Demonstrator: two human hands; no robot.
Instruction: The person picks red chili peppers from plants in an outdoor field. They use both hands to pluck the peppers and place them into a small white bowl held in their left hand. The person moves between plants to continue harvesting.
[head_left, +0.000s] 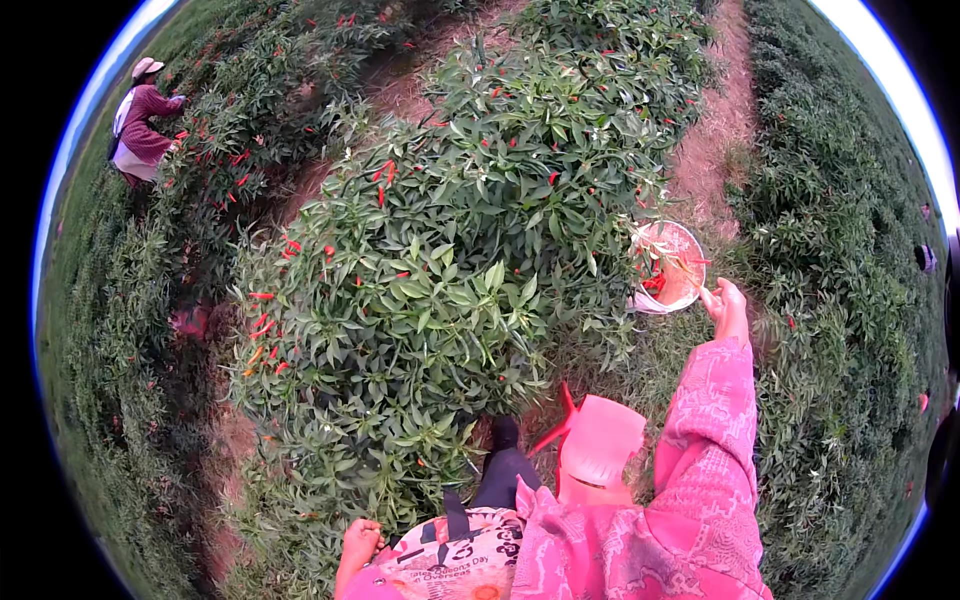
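My right hand (726, 301) is stretched out at the lower right rim of a white bucket (703, 274), its fingers close to an orange-red chili pepper at the rim. Inside the bucket lie several red chili peppers (654, 283). Low at the left, my left hand (363, 538) is curled beside a printed cloth bag (442, 559) at my front; whether it holds anything cannot be told. Before me spreads a leafy chili plant (442, 292) with red chili peppers (262, 328) among its leaves. A red plastic chair (600, 442) stands near my leg.
Another person (146, 124) bends over chili plants at the upper left. Dirt paths (712, 142) run between the rows. More dense plants (832, 300) line the right side. Dry grass (667, 360) covers ground below the bucket.
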